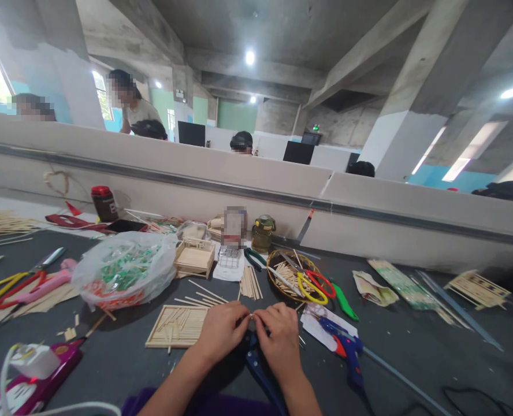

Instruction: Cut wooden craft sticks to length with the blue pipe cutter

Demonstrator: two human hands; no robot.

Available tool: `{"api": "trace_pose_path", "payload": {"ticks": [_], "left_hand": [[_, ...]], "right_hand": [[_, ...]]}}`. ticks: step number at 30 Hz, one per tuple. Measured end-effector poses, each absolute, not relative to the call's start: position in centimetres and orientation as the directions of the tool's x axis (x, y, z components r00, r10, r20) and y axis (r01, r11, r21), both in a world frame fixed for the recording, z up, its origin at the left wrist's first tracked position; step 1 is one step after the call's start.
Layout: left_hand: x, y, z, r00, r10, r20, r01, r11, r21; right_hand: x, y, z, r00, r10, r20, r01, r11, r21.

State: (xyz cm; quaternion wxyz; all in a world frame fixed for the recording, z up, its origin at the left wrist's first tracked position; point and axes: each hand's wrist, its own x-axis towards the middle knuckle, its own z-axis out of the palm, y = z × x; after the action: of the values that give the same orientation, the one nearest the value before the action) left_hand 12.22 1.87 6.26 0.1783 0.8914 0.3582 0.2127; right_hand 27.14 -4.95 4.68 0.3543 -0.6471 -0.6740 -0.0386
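Note:
My left hand point(222, 328) and my right hand point(279, 335) meet at the front centre of the dark table, thumbs and fingertips pinched together. Something small and pale shows between the fingertips, too small to name. Below them lies a dark blue tool point(259, 370) with long handles, its head partly hidden by my hands. Left of my left hand sits a shallow wooden tray point(152, 338) with short sticks in it. Loose wooden sticks point(250, 283) lie just beyond my hands. A wicker basket point(274, 283) of sticks, with red and yellow scissors point(312, 289), stands beyond my right hand.
A plastic bag point(126, 271) of green-wrapped pieces and a magenta power strip point(52, 375) are at left. A blue glue gun point(345, 346) lies at right beside a green knife point(344, 301). A green bottle point(263, 234) stands behind, before a white partition point(256, 173). People are beyond it.

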Motion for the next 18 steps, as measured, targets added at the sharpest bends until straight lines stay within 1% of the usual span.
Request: {"api": "trace_pose_path", "payload": {"ticks": [5, 8, 14, 18], "left_hand": [[11.8, 2.3, 6.4, 0.685, 0.686, 0.247, 0.474, -0.676, 0.564], [11.6, 2.7, 6.4, 0.705, 0.664, 0.251, 0.424, -0.678, 0.600], [11.5, 2.9, 6.3, 0.712, 0.650, 0.267, 0.370, -0.669, 0.645], [11.5, 3.0, 6.2, 0.710, 0.653, 0.265, 0.318, -0.632, 0.706]], "right_hand": [[27.7, -5.0, 4.9, 0.030, 0.859, 0.512, 0.843, 0.254, -0.475], [27.9, -4.9, 5.0, 0.001, 0.866, 0.500, 0.804, 0.297, -0.515], [28.2, -4.8, 4.8, -0.031, 0.878, 0.477, 0.763, 0.329, -0.556], [28.3, -4.8, 4.7, -0.028, 0.880, 0.475, 0.715, 0.350, -0.606]]}}
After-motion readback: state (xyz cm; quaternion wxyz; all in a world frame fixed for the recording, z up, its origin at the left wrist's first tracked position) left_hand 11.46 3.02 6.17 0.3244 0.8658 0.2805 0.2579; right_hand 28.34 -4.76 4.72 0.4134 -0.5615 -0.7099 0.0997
